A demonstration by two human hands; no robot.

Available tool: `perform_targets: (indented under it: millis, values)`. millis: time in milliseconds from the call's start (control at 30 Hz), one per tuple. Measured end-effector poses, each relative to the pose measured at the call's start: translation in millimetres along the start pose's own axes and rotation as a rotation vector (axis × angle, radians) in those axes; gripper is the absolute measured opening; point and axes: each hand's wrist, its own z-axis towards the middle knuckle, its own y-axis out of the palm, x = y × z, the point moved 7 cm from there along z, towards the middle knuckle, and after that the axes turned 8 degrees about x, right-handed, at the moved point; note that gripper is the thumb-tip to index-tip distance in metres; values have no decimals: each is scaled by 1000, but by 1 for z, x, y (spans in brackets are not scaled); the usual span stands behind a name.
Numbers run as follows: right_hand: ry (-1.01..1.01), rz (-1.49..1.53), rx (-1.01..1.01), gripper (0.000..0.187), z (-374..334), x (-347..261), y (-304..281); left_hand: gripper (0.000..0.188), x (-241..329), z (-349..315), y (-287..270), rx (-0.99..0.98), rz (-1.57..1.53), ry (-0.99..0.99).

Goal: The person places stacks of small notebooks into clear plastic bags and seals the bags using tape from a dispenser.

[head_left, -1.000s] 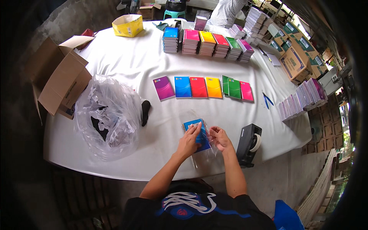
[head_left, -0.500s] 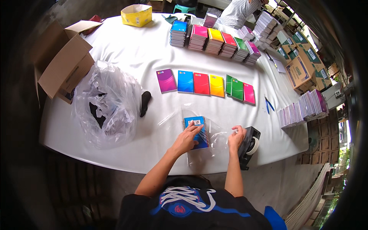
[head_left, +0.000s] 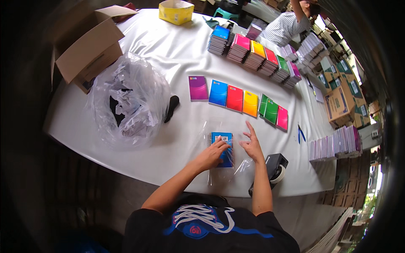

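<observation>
A blue spiral-bound notebook (head_left: 227,162) lies on a sheet of clear plastic film (head_left: 242,168) near the table's front edge. The film seems to fold over part of its cover, where a pale label shows. My left hand (head_left: 212,154) rests on the notebook, its fingers spread and pressing on the cover. To the right of the notebook my right hand (head_left: 252,146) is raised with fingers apart. Whether a bit of tape clings to its fingertips is too small to tell. A black tape dispenser (head_left: 276,162) with a white roll stands beside my right forearm.
Farther in, a row of notebooks (head_left: 234,98) in several colours lies across the table, with notebook stacks (head_left: 240,47) behind. Blue pliers (head_left: 301,133) and another stack (head_left: 336,142) are at right. At left are a plastic bag of paper (head_left: 139,109) and a cardboard box (head_left: 90,57). Someone (head_left: 284,28) works beyond.
My right hand has moved from the tape dispenser up and left toward the notebook, and its fingers have spread. The left hand stays on the notebook. The view has tilted, and the person beyond raised an arm.
</observation>
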Motion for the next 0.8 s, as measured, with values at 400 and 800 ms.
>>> perform_targets:
  millis: [400,800]
  values:
    - [-525,-194,162,38,45,-120,-4,55,4,2,0,12,5,19]
    - [-376,-433,-699,79,-29,-103,41,48,-2,-7,-5,-122,111,-186]
